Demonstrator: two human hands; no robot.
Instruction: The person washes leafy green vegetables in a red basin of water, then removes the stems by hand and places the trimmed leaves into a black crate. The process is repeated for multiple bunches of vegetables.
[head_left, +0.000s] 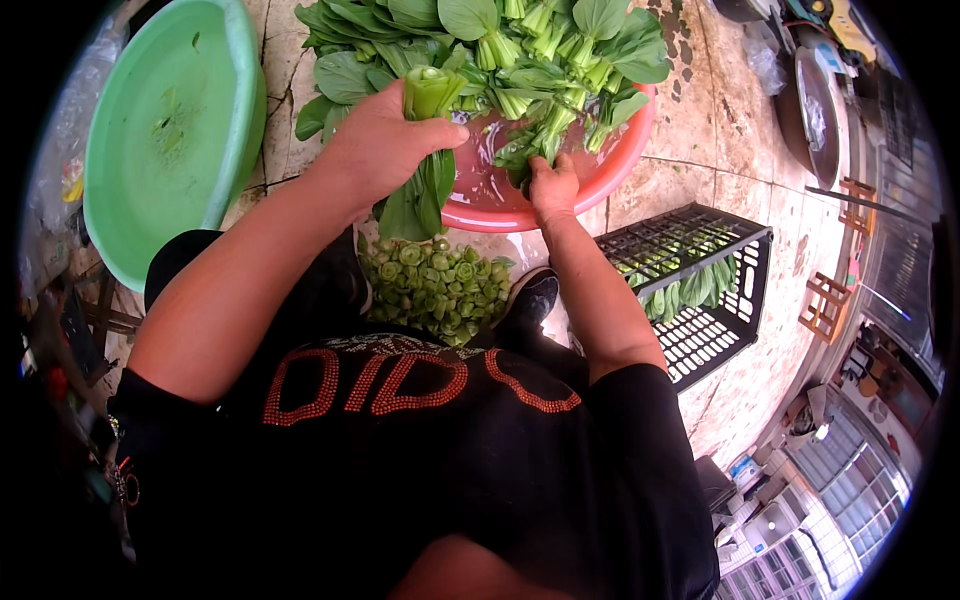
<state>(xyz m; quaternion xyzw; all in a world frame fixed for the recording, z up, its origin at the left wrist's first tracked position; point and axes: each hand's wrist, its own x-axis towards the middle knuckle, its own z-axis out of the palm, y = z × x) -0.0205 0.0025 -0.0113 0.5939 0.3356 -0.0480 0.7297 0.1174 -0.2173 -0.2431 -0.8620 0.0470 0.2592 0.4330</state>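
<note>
My left hand (397, 142) is closed around a bunch of bok choy (431, 94), its pale stem ends pointing up and its leaves hanging down. To the right, my right hand (555, 184) grips the leafy end of another bok choy (555, 127) over the red plastic basin (487, 220). Water shows in the basin, and a large heap of bok choy (480, 30) lies across its far side. On the floor between my shoes is a pile of cut bok choy bases (442, 281).
A green plastic tub (180, 120) with leaf scraps stands at the left. At the right, a black plastic crate (720, 300) holds more greens (694, 285). Further off at the upper right is a large metal bowl (810, 120), with small wooden stools (825, 307) on the tiled floor.
</note>
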